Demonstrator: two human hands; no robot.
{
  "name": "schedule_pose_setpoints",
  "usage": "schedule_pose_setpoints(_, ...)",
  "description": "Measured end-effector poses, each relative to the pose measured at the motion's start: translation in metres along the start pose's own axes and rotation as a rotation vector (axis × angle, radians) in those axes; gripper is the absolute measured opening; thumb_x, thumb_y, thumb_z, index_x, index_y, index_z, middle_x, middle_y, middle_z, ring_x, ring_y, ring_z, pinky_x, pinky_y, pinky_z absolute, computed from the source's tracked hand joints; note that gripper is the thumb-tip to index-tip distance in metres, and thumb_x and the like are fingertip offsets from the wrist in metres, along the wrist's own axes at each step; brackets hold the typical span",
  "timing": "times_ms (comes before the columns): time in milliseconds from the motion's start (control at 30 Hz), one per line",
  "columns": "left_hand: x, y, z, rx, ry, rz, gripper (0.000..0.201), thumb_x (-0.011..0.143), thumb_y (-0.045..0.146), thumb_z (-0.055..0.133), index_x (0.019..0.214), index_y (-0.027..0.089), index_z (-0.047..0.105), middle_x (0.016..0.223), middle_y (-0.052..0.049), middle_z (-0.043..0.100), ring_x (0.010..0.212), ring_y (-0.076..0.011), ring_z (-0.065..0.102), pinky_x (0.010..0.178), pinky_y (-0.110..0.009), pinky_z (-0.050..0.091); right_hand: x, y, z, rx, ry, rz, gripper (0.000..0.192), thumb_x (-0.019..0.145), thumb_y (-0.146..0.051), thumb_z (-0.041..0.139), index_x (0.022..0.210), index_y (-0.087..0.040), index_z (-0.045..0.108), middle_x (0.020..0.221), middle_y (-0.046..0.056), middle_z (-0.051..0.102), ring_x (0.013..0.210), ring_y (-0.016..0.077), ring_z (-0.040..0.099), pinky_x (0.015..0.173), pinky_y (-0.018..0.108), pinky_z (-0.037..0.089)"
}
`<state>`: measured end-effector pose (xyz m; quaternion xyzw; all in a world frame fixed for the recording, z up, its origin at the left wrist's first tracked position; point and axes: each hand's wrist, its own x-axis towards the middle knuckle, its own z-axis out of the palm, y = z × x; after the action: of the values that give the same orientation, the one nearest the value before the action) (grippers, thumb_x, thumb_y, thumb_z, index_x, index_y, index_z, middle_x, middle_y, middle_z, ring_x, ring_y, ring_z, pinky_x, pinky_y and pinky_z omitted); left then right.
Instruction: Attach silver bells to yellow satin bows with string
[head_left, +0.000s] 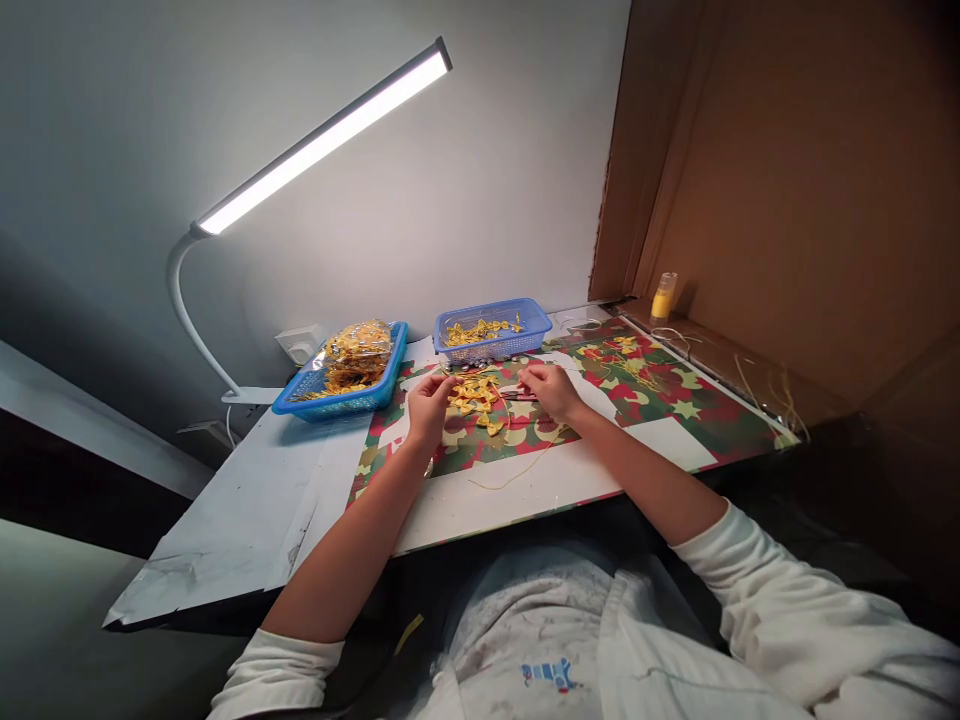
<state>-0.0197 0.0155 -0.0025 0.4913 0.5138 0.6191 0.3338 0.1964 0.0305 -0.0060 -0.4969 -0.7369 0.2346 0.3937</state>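
Note:
A pile of small gold bows (475,396) lies on the star-patterned table cover (660,400) between my hands. My left hand (428,403) rests at the pile's left edge with its fingers curled, pinching something small that I cannot make out. My right hand (550,386) sits just right of the pile and grips a dark slim tool (516,396) that points left toward the bows. A thin gold string (517,468) trails across the cover in front of the pile.
Two blue baskets stand at the back: the left basket (341,398) holds a clear bag of gold pieces, the right basket (491,345) holds loose gold pieces. A lit desk lamp (322,140) arches over the left. A yellow spool (663,296) stands by the cardboard wall (787,180).

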Motion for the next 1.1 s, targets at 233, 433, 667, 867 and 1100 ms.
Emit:
schedule_pose_setpoints(233,0.000,0.001,0.002,-0.070,-0.010,-0.070,0.029,0.056,0.043,0.069,0.063,0.017,0.057,0.064,-0.002,0.067,0.053,-0.0103,0.052,0.051,-0.023,0.039,0.001,0.009,-0.018,-0.333,-0.006,0.114,0.024,0.068,-0.041,0.074,0.072,-0.018,0.065,0.094,0.010,0.064,0.104,0.0322,0.049,0.084,0.042,0.036)
schedule_pose_setpoints(433,-0.003,0.002,0.003,-0.078,-0.042,-0.080,0.030,0.055,0.042,0.074,0.063,0.016,0.060,0.062,-0.002,0.067,0.052,-0.0105,0.053,0.050,-0.022,0.038,-0.002,0.008,-0.012,-0.462,-0.175,0.128,0.018,0.077,-0.036,0.070,0.076,-0.018,0.065,0.104,0.009,0.062,0.110,0.0300,0.048,0.090,0.044,0.033)
schedule_pose_setpoints(667,-0.010,0.005,0.006,-0.056,-0.103,-0.063,0.032,0.053,0.041,0.079,0.065,0.016,0.064,0.061,-0.002,0.067,0.058,-0.0144,0.060,0.057,-0.026,0.046,-0.001,0.004,-0.014,-0.530,-0.208,0.178,0.017,0.091,-0.029,0.054,0.083,-0.018,0.063,0.113,0.012,0.061,0.117,0.0304,0.045,0.092,0.045,0.032)
schedule_pose_setpoints(867,-0.016,0.009,0.010,-0.033,-0.179,-0.068,0.034,0.052,0.042,0.081,0.071,0.017,0.067,0.067,-0.002,0.069,0.065,-0.0165,0.063,0.061,-0.027,0.048,-0.002,0.005,-0.013,-0.532,-0.210,0.167,0.017,0.086,-0.035,0.062,0.091,-0.018,0.061,0.110,0.011,0.063,0.114,0.0303,0.047,0.093,0.046,0.031)
schedule_pose_setpoints(1100,-0.022,0.010,0.012,-0.030,-0.277,-0.109,0.036,0.057,0.049,0.078,0.068,0.017,0.065,0.062,-0.002,0.067,0.061,-0.0148,0.061,0.054,-0.025,0.046,0.002,0.016,-0.010,-0.451,-0.147,0.190,0.013,0.089,-0.029,0.057,0.090,-0.016,0.061,0.108,0.015,0.063,0.111,0.0310,0.050,0.091,0.045,0.034)
